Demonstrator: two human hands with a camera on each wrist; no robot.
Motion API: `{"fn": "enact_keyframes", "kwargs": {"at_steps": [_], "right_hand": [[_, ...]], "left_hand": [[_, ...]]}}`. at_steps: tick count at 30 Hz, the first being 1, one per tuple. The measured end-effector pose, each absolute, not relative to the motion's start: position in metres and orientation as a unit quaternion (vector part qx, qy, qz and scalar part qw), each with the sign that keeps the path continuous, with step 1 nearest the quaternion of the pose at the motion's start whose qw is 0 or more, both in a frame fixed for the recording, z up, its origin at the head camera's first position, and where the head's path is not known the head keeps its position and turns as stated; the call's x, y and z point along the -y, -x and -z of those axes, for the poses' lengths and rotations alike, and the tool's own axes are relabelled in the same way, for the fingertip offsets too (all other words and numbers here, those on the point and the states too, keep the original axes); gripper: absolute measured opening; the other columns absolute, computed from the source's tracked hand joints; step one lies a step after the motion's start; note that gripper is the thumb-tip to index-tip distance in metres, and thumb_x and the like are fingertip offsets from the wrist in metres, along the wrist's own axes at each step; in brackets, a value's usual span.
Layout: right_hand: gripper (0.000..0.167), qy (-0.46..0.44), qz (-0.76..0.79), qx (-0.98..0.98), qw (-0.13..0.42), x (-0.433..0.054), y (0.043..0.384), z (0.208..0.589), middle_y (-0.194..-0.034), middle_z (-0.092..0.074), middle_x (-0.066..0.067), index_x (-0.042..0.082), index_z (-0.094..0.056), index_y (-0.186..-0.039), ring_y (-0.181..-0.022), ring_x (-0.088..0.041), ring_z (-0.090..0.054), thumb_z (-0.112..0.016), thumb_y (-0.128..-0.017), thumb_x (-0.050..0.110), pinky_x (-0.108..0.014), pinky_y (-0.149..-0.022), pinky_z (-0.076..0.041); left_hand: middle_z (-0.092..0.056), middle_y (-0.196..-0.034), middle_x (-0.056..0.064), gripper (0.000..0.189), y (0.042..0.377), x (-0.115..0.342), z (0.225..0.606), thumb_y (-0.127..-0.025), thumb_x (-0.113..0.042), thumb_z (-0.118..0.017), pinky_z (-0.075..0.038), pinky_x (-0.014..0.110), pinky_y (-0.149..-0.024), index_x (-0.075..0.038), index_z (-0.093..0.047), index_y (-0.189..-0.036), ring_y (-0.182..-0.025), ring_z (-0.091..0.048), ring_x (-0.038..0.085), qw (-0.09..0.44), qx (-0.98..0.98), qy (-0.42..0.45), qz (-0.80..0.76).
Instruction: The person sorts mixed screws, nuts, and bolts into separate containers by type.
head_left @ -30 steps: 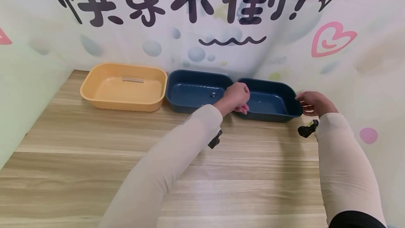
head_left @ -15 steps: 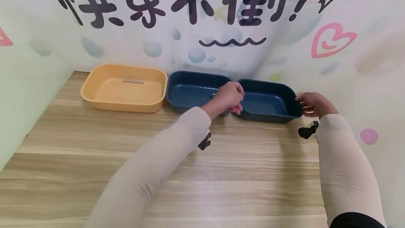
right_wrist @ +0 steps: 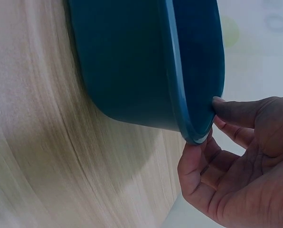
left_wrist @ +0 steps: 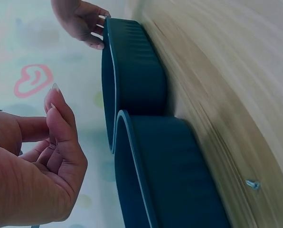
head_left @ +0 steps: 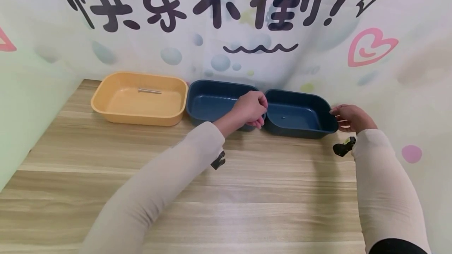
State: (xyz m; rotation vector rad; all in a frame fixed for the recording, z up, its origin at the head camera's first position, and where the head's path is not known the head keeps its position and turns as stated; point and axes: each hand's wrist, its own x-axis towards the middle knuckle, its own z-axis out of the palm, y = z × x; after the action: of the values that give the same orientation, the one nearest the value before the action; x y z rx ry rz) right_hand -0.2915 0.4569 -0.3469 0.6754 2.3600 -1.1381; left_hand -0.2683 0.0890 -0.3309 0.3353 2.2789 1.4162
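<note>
My right hand (head_left: 349,117) pinches the outer end rim of the right blue bin (head_left: 300,131), thumb inside and fingers outside in the right wrist view. A tiny dark piece (head_left: 283,117) lies on that bin's floor. My left hand (head_left: 251,107) is over the right end of the middle blue bin (head_left: 206,118), hiding part of its inside. In the left wrist view its fingers (left_wrist: 63,137) are curled, with the thumb against them; I cannot tell whether something small is held. A small screw (left_wrist: 253,184) lies on the wooden table in front of the bins.
A yellow bin (head_left: 141,118) stands at the left of the row, with a long bolt (head_left: 150,91) inside. The bins stand along the back of the wooden table (head_left: 247,207), against a printed cloth (head_left: 212,66). My left forearm crosses the table in front.
My left hand has moved left, from the right bin's near edge to over the middle bin, now covering the metal piece there. The tiny piece in the right bin has shifted; the right hand stays.
</note>
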Motion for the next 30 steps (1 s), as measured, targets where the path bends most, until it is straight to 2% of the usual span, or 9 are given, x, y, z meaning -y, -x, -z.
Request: {"fn": "enact_keyframes", "kwargs": {"at_steps": [5, 7, 12, 15, 22, 30], "right_hand": [[0.023, -0.240, 0.410, -0.853, 0.215, -0.457, 0.292, 0.347, -0.099, -0.051, -0.004, 0.005, -0.045, -0.115, -0.087, -0.018, -0.052, -0.039, -0.105, 0.025, -0.027, -0.075, -0.054], [0.023, -0.239, 0.411, -0.853, 0.214, -0.457, 0.292, 0.347, -0.097, -0.051, -0.004, 0.005, -0.046, -0.115, -0.086, -0.019, -0.052, -0.039, -0.105, 0.025, -0.027, -0.075, -0.053], [0.022, -0.242, 0.409, -0.853, 0.215, -0.457, 0.292, 0.348, -0.098, -0.051, -0.004, 0.005, -0.046, -0.115, -0.086, -0.019, -0.053, -0.039, -0.105, 0.025, -0.027, -0.076, -0.054], [0.023, -0.241, 0.408, -0.854, 0.214, -0.457, 0.292, 0.348, -0.099, -0.051, -0.005, 0.005, -0.046, -0.115, -0.087, -0.019, -0.053, -0.039, -0.105, 0.025, -0.027, -0.076, -0.054], [0.026, -0.238, 0.404, -0.858, 0.210, -0.456, 0.291, 0.348, -0.102, -0.051, -0.006, 0.004, -0.045, -0.120, -0.089, -0.021, -0.051, -0.039, -0.105, 0.025, -0.027, -0.075, -0.054], [0.027, -0.242, 0.400, -0.859, 0.209, -0.456, 0.291, 0.348, -0.101, -0.050, -0.007, 0.003, -0.044, -0.121, -0.089, -0.022, -0.051, -0.039, -0.105, 0.024, -0.027, -0.075, -0.054]], "left_hand": [[-0.067, -0.067, 0.011, 0.005, 0.264, -0.082, 0.333, -0.099, -0.012, -0.054, -0.058, 0.035, -0.059, -0.010, -0.058, -0.101, -0.056, -0.066, 0.022, 0.225, -0.825, -0.113, -0.506], [-0.067, -0.066, 0.011, 0.005, 0.262, -0.079, 0.334, -0.099, -0.012, -0.054, -0.058, 0.035, -0.059, -0.010, -0.058, -0.100, -0.052, -0.064, 0.020, 0.227, -0.830, -0.113, -0.498], [-0.066, -0.064, 0.010, 0.003, 0.258, -0.072, 0.337, -0.098, -0.013, -0.056, -0.053, 0.026, -0.049, -0.011, -0.058, -0.100, -0.051, -0.064, 0.019, 0.226, -0.837, -0.122, -0.484], [-0.067, -0.065, 0.010, 0.003, 0.255, -0.067, 0.340, -0.098, -0.013, -0.056, -0.053, 0.026, -0.049, -0.011, -0.058, -0.100, -0.052, -0.065, 0.019, 0.229, -0.834, -0.120, -0.488], [-0.068, -0.067, 0.012, 0.004, 0.251, -0.053, 0.347, -0.097, -0.013, -0.058, -0.057, 0.033, -0.059, -0.011, -0.057, -0.100, -0.051, -0.065, 0.019, 0.225, -0.832, -0.104, -0.496], [-0.067, -0.068, 0.012, 0.004, 0.248, -0.040, 0.360, -0.097, -0.015, -0.059, -0.056, 0.030, -0.055, -0.012, -0.058, -0.100, -0.052, -0.065, 0.020, 0.224, -0.835, -0.082, -0.495]]}}
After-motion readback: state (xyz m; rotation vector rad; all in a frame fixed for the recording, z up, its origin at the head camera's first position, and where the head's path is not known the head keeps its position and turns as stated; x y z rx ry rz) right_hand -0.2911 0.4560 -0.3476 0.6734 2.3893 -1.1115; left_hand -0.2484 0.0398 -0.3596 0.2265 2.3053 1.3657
